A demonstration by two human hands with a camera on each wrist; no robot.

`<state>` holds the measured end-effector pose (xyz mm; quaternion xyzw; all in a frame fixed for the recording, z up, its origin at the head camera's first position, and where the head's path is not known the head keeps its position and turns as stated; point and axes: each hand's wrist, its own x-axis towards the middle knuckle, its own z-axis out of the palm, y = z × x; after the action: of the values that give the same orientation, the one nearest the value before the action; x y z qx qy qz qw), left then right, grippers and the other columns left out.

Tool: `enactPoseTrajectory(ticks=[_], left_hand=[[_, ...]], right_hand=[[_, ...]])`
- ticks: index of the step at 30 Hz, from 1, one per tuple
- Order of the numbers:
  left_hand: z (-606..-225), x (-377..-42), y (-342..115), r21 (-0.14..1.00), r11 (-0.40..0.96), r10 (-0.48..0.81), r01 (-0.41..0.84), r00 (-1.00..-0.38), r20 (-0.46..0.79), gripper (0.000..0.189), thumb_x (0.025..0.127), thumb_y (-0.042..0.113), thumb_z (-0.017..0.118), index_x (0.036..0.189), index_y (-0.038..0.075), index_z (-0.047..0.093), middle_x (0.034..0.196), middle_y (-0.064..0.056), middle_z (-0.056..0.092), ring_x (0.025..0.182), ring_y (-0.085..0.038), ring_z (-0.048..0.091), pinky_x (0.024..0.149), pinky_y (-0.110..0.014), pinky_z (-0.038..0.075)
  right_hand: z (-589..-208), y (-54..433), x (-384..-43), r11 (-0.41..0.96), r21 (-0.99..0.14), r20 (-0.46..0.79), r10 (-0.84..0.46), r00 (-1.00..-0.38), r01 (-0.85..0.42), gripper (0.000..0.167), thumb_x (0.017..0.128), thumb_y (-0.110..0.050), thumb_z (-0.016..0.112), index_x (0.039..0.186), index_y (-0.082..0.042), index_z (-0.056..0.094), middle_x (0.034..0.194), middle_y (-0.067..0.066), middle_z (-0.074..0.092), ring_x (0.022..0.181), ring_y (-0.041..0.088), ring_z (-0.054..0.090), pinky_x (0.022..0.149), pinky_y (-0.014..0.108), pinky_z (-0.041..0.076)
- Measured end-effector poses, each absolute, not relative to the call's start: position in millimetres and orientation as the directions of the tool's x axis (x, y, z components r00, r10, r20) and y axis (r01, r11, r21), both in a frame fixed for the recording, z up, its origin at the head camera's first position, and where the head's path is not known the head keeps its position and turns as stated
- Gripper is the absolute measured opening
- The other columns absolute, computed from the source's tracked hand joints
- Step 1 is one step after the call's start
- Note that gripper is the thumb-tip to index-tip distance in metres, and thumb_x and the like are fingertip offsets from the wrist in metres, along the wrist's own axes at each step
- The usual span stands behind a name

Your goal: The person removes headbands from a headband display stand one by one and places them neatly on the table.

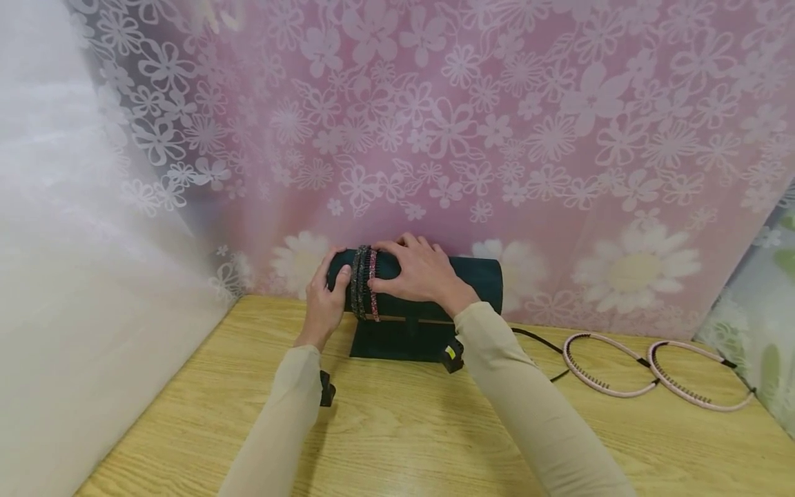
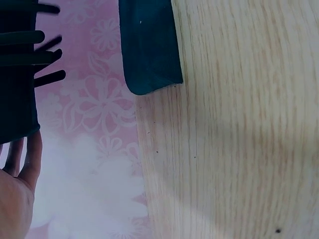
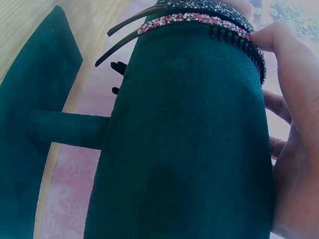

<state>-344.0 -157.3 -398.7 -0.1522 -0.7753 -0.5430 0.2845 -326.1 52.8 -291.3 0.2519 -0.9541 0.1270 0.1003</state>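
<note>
A dark green velvet headband stand [image 1: 475, 279] has a horizontal roll on a post and flat base. Near the roll's left end sit dark glittery headbands [image 1: 359, 283] side by side, and a pink glittery headband [image 1: 374, 304] just right of them. My left hand [image 1: 324, 307] grips the roll's left end, thumb in front. With thumb and forefinger my right hand [image 1: 422, 270] holds the pink headband over the roll, as the right wrist view also shows. In the left wrist view, dark headband ends [image 2: 50, 78] jut past the roll, and fingers touch its end.
Two pale pink toothed headbands [image 1: 611, 393] lie at the right of the wooden table [image 1: 397, 428], with part of a black band [image 1: 537, 338] beside them, partly behind the right sleeve. A pink flowered curtain [image 1: 435, 138] hangs close behind the stand.
</note>
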Motion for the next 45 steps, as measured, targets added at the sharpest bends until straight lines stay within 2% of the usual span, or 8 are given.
enactPoseTrajectory(ticks=[14, 21, 28, 36, 40, 45], left_hand=[[-398, -344, -158, 0.744, 0.39, -0.084, 0.543, -0.783, 0.616, 0.049, 0.105, 0.045, 0.052, 0.149, 0.025, 0.051, 0.149, 0.002, 0.056, 0.122, -0.025, 0.062, 0.102, -0.052, 0.051], [-395, -340, -156, 0.77, 0.355, -0.09, 0.53, -0.801, 0.592, 0.045, 0.106, 0.033, 0.055, 0.149, 0.023, 0.052, 0.149, -0.005, 0.056, 0.121, -0.032, 0.061, 0.102, -0.055, 0.05], [-397, -342, -157, 0.766, 0.354, -0.078, 0.537, -0.799, 0.596, 0.046, 0.106, 0.041, 0.053, 0.149, 0.025, 0.051, 0.149, 0.001, 0.056, 0.12, -0.026, 0.062, 0.101, -0.052, 0.051], [-396, -340, -156, 0.764, 0.359, -0.084, 0.537, -0.796, 0.599, 0.048, 0.105, 0.044, 0.053, 0.149, 0.025, 0.052, 0.147, 0.0, 0.057, 0.118, -0.027, 0.062, 0.099, -0.051, 0.052], [-396, -340, -155, 0.76, 0.362, -0.082, 0.539, -0.794, 0.602, 0.049, 0.105, 0.045, 0.053, 0.149, 0.024, 0.051, 0.151, 0.002, 0.055, 0.122, -0.027, 0.061, 0.103, -0.052, 0.05], [-396, -340, -155, 0.744, 0.385, -0.086, 0.546, -0.781, 0.619, 0.048, 0.106, 0.043, 0.052, 0.149, 0.023, 0.052, 0.156, -0.003, 0.051, 0.137, -0.025, 0.054, 0.112, -0.054, 0.043]], right_hand=[[-287, 58, -323, 0.837, -0.192, 0.248, -0.464, -0.85, -0.513, 0.076, 0.088, -0.064, 0.065, 0.152, -0.028, 0.049, 0.14, 0.011, 0.053, 0.122, 0.033, 0.054, 0.103, 0.053, 0.047], [-287, 60, -322, 0.837, -0.209, 0.233, -0.46, -0.857, -0.506, 0.077, 0.088, -0.063, 0.066, 0.153, -0.028, 0.047, 0.143, 0.011, 0.051, 0.125, 0.034, 0.054, 0.105, 0.055, 0.047], [-286, 62, -319, 0.841, -0.217, 0.22, -0.453, -0.864, -0.496, 0.077, 0.088, -0.063, 0.065, 0.154, -0.027, 0.047, 0.145, 0.011, 0.05, 0.125, 0.034, 0.054, 0.106, 0.056, 0.047], [-284, 66, -318, 0.839, -0.246, 0.202, -0.446, -0.872, -0.485, 0.077, 0.088, -0.061, 0.066, 0.154, -0.027, 0.046, 0.145, 0.011, 0.049, 0.124, 0.034, 0.054, 0.104, 0.056, 0.048], [-284, 70, -318, 0.842, -0.24, 0.199, -0.444, -0.874, -0.483, 0.077, 0.089, -0.061, 0.066, 0.154, -0.026, 0.046, 0.148, 0.011, 0.049, 0.128, 0.035, 0.053, 0.108, 0.057, 0.046], [-283, 76, -317, 0.846, -0.239, 0.186, -0.443, -0.877, -0.477, 0.078, 0.089, -0.061, 0.066, 0.155, -0.025, 0.046, 0.151, 0.012, 0.048, 0.133, 0.036, 0.052, 0.111, 0.059, 0.044]])
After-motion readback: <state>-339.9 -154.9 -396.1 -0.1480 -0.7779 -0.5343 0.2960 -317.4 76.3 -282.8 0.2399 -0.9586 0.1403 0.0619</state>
